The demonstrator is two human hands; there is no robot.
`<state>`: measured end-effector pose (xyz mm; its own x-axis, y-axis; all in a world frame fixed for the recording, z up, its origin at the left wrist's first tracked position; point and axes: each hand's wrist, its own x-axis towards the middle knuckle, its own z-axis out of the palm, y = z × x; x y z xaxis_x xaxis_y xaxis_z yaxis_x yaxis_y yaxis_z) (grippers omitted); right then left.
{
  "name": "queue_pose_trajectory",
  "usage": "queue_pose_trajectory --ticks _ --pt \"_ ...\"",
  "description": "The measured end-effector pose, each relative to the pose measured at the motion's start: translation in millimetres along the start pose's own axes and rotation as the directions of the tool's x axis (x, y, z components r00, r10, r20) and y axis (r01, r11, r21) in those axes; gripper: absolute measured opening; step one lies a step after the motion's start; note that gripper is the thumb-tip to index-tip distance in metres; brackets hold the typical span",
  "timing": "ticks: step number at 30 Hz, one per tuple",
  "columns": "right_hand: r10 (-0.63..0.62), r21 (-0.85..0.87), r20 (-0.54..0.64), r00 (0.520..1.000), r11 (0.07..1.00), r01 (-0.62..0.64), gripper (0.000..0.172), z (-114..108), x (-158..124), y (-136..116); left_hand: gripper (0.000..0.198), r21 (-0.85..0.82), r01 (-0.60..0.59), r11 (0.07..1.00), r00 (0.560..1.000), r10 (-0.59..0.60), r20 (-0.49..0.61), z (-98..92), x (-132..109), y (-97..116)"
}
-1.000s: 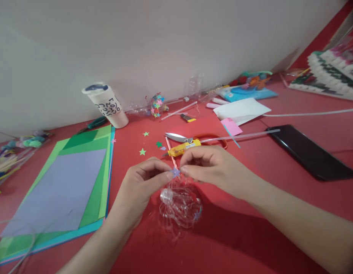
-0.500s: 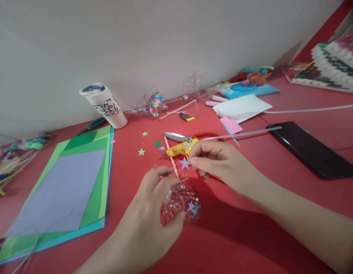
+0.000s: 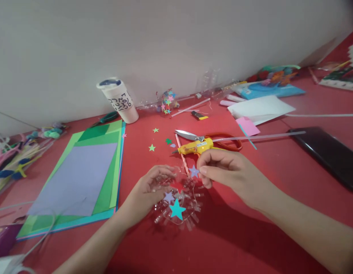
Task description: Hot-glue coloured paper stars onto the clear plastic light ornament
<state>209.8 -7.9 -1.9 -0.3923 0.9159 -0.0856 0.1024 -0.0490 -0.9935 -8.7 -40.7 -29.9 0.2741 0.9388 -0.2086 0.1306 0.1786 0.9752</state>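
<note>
My left hand (image 3: 146, 192) grips a clear plastic bottle piece (image 3: 178, 207) cut into splayed strips, tilted so its open end faces me. A teal paper star and a lilac one are stuck on its strips. My right hand (image 3: 222, 171) pinches a small lilac paper star (image 3: 194, 171) between thumb and forefinger, just above the plastic piece. A thin pink stick (image 3: 182, 158) lies on the red table behind both hands.
A yellow glue gun (image 3: 197, 147) and orange-handled scissors (image 3: 210, 137) lie just beyond my hands. Stacked coloured paper sheets (image 3: 79, 175) lie left, a white cup (image 3: 119, 101) by the wall, a black phone (image 3: 330, 154) right. Loose paper stars (image 3: 151, 147) dot the red table (image 3: 222, 243).
My left hand let go of the star, took hold of the plastic piece and turned its open end toward me. My right hand kept the lilac star, lifted it, then brought it back down.
</note>
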Motion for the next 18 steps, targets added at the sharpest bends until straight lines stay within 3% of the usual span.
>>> queue_pose_trajectory --ticks 5,11,18 --pt "-0.007 -0.019 0.051 0.999 1.000 0.008 0.012 7 4 -2 0.017 -0.051 -0.003 0.999 1.000 0.004 0.023 -1.2 1 2" --pt "-0.218 -0.208 0.059 0.974 0.952 0.226 0.014 12 6 -4 0.008 0.062 -0.026 0.998 0.995 0.020 0.097 -1.1 3 7" --pt "-0.350 -0.333 0.041 0.936 0.878 0.343 0.018 13 0 0 0.007 0.118 -0.081 0.990 0.993 0.070 0.098 1.1 5 5"
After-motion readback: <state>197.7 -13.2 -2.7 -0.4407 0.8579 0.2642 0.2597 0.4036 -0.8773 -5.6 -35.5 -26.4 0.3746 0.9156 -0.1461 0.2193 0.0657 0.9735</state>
